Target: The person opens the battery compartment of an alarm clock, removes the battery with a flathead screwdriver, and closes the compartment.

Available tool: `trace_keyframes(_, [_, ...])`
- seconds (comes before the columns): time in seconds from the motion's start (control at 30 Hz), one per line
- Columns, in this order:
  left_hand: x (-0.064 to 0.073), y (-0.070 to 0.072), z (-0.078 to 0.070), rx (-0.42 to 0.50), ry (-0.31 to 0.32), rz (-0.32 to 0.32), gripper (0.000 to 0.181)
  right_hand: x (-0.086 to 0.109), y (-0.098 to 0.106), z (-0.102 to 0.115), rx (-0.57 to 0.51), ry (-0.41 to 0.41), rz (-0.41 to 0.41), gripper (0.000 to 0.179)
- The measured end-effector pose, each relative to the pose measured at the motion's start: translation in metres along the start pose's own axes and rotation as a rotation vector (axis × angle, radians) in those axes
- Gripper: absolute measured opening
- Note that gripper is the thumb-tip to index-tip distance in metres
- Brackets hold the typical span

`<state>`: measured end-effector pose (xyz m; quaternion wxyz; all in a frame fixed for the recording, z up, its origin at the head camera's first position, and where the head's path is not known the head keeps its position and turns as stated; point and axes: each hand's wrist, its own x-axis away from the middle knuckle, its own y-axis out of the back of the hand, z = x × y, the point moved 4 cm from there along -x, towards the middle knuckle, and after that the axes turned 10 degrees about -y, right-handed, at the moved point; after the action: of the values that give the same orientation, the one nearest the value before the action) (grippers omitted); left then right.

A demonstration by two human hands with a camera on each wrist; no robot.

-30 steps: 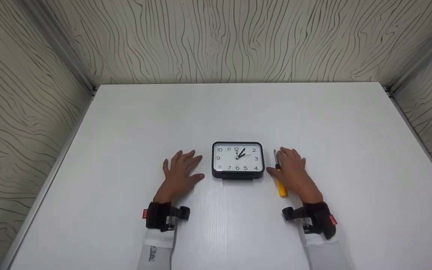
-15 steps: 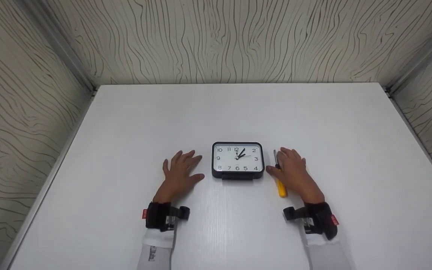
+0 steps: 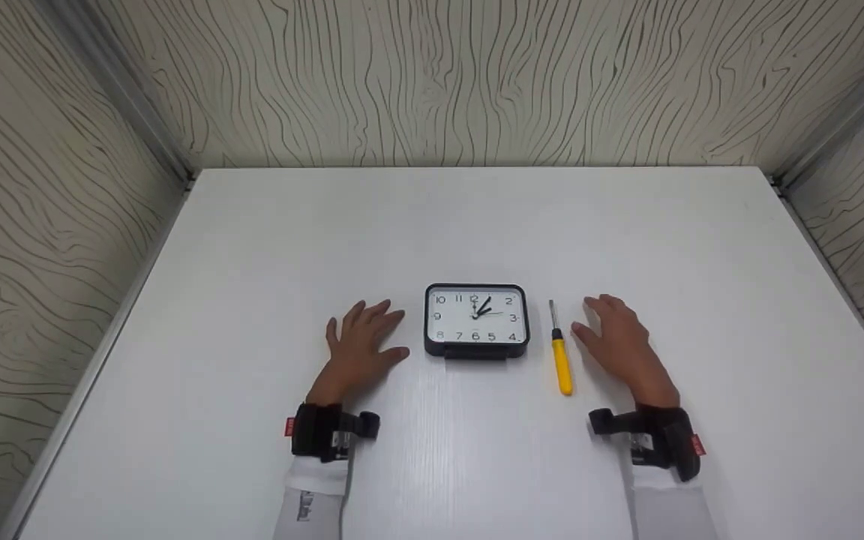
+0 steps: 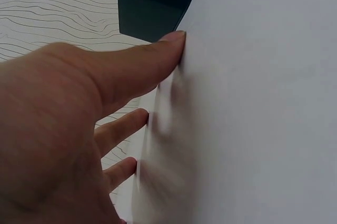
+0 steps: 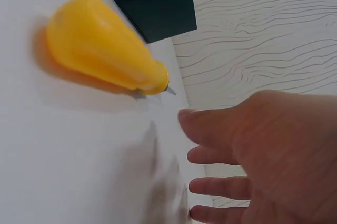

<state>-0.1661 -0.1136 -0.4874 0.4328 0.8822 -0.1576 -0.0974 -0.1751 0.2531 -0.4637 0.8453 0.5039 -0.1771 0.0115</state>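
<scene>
Lying flat on the smooth white table [image 3: 327, 225] is the slim screwdriver with a yellow handle and metal shaft [image 3: 562, 367], tip towards the far edge, handle towards the person. Just beside it, apart, sits the right hand [image 3: 619, 341], fingers extended, holding nothing; across from that, the black-framed rectangular clock with a white face [image 3: 475, 316], well short of the far edge. Here's the danger: that handle looks rounded, so a stray brush from the right thumb could roll it against the clock. Over on the left-edge side, the left hand [image 3: 361, 349] has its fingers spread, gripping nothing, its thumb near the clock; a careless sweep inward might shove the frame askew.
</scene>
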Motion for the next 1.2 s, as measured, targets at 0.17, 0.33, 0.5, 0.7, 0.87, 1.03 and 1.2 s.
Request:
trace_keyframes(0.17, [-0.001,0.0,0.001,-0.006,-0.006,0.005,0.059,0.0,0.008,-0.012,0.036,-0.034,-0.023,0.064])
trace_keyframes(0.33, [-0.002,-0.001,0.001,-0.012,0.012,0.016,0.059,0.0,0.015,-0.026,0.048,-0.053,-0.046,0.066])
trace_keyframes(0.5, [-0.002,-0.001,0.0,-0.037,0.02,0.031,0.06,-0.001,0.017,-0.037,0.047,-0.069,-0.053,0.064])
trace_keyframes(0.7, [-0.002,0.0,0.001,-0.052,0.02,0.04,0.061,-0.001,0.017,-0.039,0.049,-0.06,-0.061,0.061])
trace_keyframes(0.87, [-0.002,0.001,0.001,-0.05,0.013,0.036,0.06,0.0,0.018,-0.038,0.044,-0.06,-0.072,0.061])
trace_keyframes(1.03, [-0.001,0.003,0.001,-0.029,0.014,0.039,0.06,-0.001,0.018,-0.039,0.049,-0.058,-0.077,0.06])
trace_keyframes(1.2, [0.003,0.009,0.006,-0.001,0.033,0.014,0.058,-0.003,0.017,-0.041,0.048,-0.06,-0.078,0.061])
